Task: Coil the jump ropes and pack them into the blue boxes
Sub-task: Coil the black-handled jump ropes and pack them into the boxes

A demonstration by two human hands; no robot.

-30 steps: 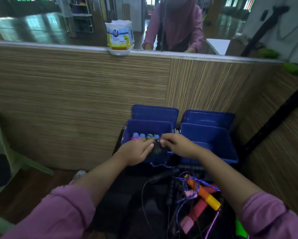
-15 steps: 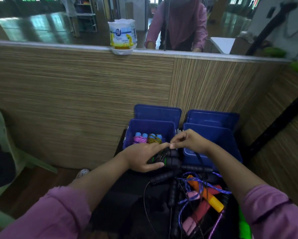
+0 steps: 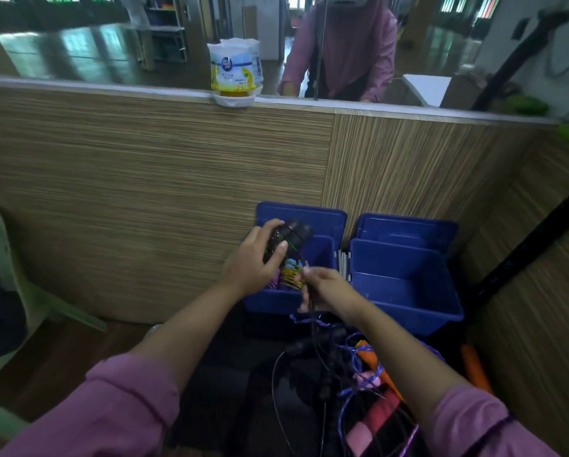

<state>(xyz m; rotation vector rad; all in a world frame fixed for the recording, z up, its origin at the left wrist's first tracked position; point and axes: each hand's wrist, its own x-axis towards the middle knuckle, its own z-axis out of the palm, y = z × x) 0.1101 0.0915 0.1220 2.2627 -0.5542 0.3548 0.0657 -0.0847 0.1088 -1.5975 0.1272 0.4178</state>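
Nearest, a tangle of jump ropes (image 3: 368,384) with black, orange, pink and purple parts lies on the dark surface (image 3: 220,387). Above it the right hand (image 3: 329,288) pinches a thin black cord (image 3: 314,328), its grip narrow. The left hand (image 3: 253,258) grips what seem to be black rope handles (image 3: 291,237) over the left blue box (image 3: 322,255), which holds coiled ropes (image 3: 291,275). The right blue box (image 3: 405,285) stands just beside it, against the wood-grain partition (image 3: 144,192).
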